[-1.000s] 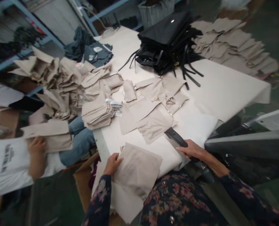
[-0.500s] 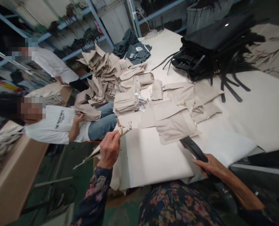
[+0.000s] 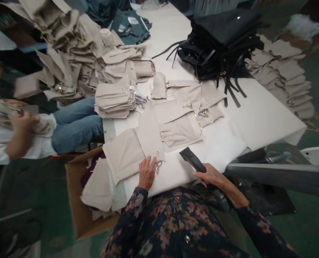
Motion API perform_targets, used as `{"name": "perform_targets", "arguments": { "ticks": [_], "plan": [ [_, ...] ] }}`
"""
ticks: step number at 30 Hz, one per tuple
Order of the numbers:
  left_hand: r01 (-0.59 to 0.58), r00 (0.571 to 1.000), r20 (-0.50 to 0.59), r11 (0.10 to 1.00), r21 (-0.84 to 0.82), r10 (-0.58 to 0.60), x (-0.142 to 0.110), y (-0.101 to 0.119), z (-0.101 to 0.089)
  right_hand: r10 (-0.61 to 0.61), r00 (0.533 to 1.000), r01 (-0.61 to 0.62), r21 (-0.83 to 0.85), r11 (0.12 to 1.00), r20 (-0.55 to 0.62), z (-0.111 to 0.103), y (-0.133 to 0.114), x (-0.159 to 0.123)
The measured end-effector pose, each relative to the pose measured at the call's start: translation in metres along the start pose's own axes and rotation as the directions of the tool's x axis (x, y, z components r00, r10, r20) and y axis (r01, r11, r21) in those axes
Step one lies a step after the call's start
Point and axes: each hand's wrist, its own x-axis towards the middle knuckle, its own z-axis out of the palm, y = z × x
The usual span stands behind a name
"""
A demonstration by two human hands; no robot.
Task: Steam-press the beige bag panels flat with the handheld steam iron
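Observation:
My left hand [image 3: 146, 174] lies over the near edge of a beige bag piece [image 3: 125, 152] spread on the table, its fingers stretched out and slightly apart. By those fingertips a metal clasp [image 3: 157, 165] hangs off the flap [image 3: 151, 134]. In my right hand [image 3: 212, 176] is a black hand-held tool [image 3: 194, 160] with a flat, wide tip, held just above the tabletop. What the tool is for cannot be made out. Beyond both hands, more beige bag pieces [image 3: 179, 130] with metal fittings overlap one another.
A stack of beige pieces [image 3: 113, 98] and a heap of beige bags [image 3: 73, 53] stand left. Black bags [image 3: 221, 39] are piled at the back right. An open cardboard box [image 3: 75, 200] stands below the table's left edge. A co-worker's hand [image 3: 23, 125] holds beige fabric.
My left hand has brought the beige piece from beyond the table's left edge onto the tabletop, where it now lies spread. My view has turned left-to-right; my right hand still holds the black tool.

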Motion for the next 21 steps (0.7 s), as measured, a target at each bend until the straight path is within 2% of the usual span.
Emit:
{"name": "perform_targets", "arguments": {
  "ticks": [4,10,15,21],
  "plan": [
    [-0.104,0.995,-0.013,0.986,-0.133,0.103,-0.015,-0.010,0.010,-0.021,0.995,0.020,0.012,1.000,0.096,0.021,-0.009,0.015],
    [-0.103,0.994,-0.059,0.944,-0.313,0.089,-0.030,-0.019,0.028,-0.035,0.981,0.036,-0.001,0.999,0.189,0.052,-0.023,0.048],
    [-0.025,0.999,-0.045,0.927,-0.375,0.009,-0.024,-0.015,0.026,0.022,0.989,-0.018,-0.028,0.999,0.146,0.067,-0.037,0.073],
    [-0.027,0.998,-0.063,0.902,-0.430,0.000,-0.021,-0.014,0.028,0.051,0.999,-0.051,-0.044,0.998,0.002,0.052,-0.029,0.073]
  ]
}}
